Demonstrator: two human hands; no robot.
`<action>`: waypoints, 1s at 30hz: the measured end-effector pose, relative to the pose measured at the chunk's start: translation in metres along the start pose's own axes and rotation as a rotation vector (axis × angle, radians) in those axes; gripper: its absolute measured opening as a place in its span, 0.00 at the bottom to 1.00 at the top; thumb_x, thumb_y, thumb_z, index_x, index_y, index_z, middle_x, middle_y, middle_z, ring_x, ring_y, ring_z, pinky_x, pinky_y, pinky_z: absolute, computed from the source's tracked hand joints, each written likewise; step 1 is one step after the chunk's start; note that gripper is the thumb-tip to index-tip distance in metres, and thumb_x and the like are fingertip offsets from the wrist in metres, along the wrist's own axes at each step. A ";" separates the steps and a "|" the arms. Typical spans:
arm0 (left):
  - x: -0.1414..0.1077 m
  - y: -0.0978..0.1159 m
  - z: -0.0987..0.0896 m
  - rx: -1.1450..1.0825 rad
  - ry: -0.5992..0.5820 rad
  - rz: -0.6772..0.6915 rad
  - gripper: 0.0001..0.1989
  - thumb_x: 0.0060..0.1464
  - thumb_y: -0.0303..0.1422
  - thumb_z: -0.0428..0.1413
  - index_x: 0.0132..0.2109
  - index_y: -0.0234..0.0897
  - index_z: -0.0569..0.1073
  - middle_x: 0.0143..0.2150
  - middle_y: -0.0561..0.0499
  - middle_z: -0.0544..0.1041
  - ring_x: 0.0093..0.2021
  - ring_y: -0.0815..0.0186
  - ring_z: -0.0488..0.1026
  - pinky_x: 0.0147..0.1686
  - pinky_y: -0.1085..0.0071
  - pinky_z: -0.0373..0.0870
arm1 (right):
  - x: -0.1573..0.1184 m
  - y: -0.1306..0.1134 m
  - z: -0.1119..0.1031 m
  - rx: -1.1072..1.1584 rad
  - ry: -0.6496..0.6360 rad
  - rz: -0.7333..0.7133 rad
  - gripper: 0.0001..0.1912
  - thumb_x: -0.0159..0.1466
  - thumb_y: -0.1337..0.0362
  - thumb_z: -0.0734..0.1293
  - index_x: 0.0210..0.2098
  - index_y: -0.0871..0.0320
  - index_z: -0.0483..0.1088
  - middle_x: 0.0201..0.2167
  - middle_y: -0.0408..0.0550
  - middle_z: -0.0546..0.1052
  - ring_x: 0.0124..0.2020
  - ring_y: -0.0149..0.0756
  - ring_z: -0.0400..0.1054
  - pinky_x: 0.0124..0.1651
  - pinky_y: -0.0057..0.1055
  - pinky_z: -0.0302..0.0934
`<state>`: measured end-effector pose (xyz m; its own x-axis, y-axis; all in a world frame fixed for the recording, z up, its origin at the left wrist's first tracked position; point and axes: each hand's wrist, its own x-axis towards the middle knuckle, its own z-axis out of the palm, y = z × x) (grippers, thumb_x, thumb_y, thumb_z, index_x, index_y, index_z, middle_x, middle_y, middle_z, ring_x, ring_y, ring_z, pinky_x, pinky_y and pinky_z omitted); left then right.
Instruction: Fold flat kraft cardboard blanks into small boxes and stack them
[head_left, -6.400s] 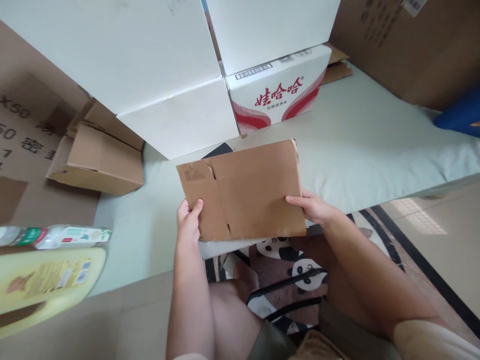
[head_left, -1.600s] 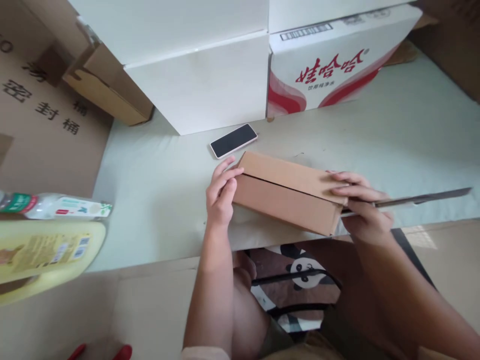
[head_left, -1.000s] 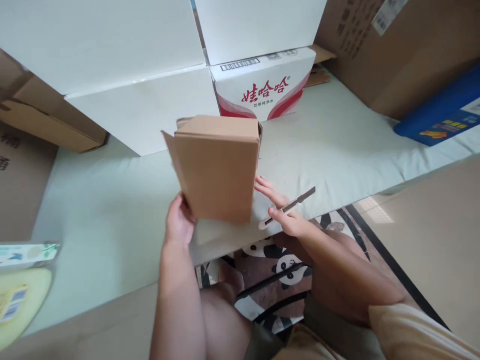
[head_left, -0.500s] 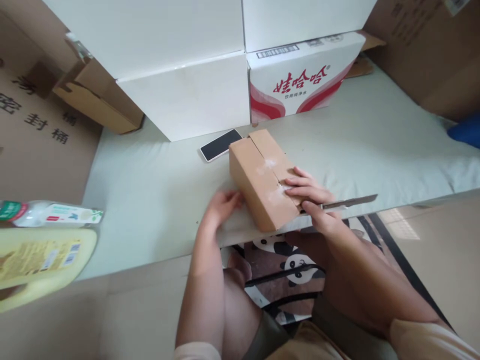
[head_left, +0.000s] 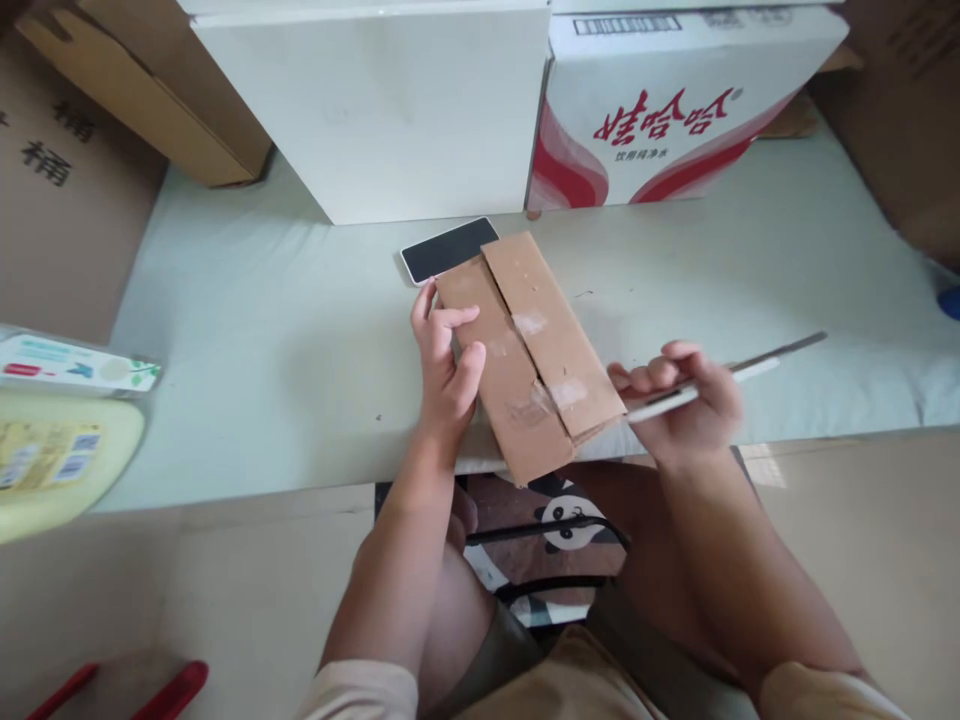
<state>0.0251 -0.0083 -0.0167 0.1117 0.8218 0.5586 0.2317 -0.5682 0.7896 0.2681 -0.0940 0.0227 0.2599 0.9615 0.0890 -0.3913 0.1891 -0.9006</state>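
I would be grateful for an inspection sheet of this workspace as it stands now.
Surface: pale green covering, with small dark specks.
Things in hand: cardboard box, tape patches on top, dark seam between flaps; cutter, blade out, pointing away from the box.
Clutter: phone by the box's far end; yellow jug and labelled bottle at left, both partly out of frame.
Hands: left hand holds the box's left side; right hand holds the cutter.
Cables: nothing seen.
Surroundings: white cartons behind, one red-printed.

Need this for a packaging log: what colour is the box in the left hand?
The box is brown; the head view shows it best.
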 end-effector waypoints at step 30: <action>-0.003 0.014 -0.001 0.061 0.032 -0.031 0.26 0.68 0.58 0.42 0.56 0.45 0.68 0.74 0.41 0.57 0.79 0.48 0.48 0.72 0.45 0.56 | 0.012 0.012 0.005 -0.391 0.346 -0.317 0.13 0.63 0.53 0.72 0.38 0.50 0.64 0.18 0.31 0.70 0.15 0.27 0.64 0.18 0.23 0.54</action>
<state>0.0269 -0.0184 -0.0068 0.0733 0.8367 0.5427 0.2931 -0.5382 0.7902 0.2623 -0.0796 0.0149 0.6079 0.7376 0.2941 0.0881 0.3055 -0.9481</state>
